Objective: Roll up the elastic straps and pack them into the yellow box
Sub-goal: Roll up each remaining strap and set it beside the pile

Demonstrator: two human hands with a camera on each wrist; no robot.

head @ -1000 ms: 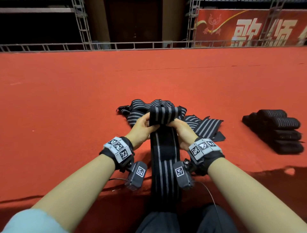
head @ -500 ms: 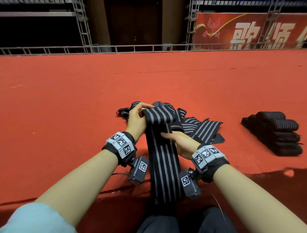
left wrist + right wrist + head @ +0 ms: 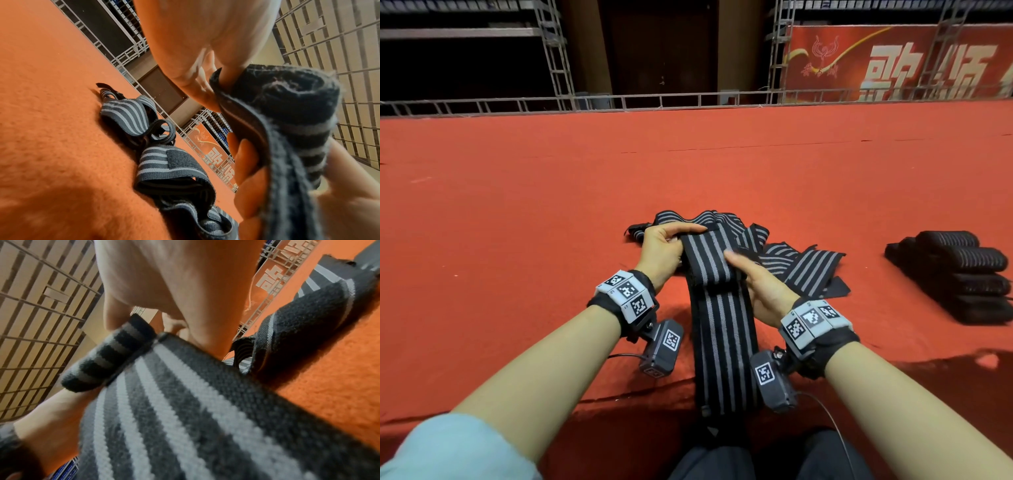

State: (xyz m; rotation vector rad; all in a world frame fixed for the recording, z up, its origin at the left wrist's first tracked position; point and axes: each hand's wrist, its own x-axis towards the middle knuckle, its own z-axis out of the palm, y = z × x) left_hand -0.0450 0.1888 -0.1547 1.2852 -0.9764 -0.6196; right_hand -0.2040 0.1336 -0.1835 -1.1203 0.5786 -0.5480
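Observation:
A black elastic strap with grey stripes (image 3: 722,342) runs from my lap up to its rolled end (image 3: 709,260). My left hand (image 3: 678,236) grips the roll's left side, fingers curled over its top edge. My right hand (image 3: 743,263) holds the right side, thumb on top and fingers underneath. The left wrist view shows the roll's spiral end (image 3: 287,97) between my fingers. In the right wrist view the flat strap (image 3: 185,402) leads up to the roll (image 3: 109,360). The yellow box is in no view.
A heap of loose striped straps (image 3: 801,263) lies on the red carpet (image 3: 517,240) just behind my hands. A stack of rolled straps (image 3: 962,274) sits at the right. A metal railing (image 3: 688,101) bounds the carpet's far edge.
The roll has been turned further along the strap toward me. My right hand shifted from beneath the strap to the roll's right side, thumb on top; my left hand kept its grip.

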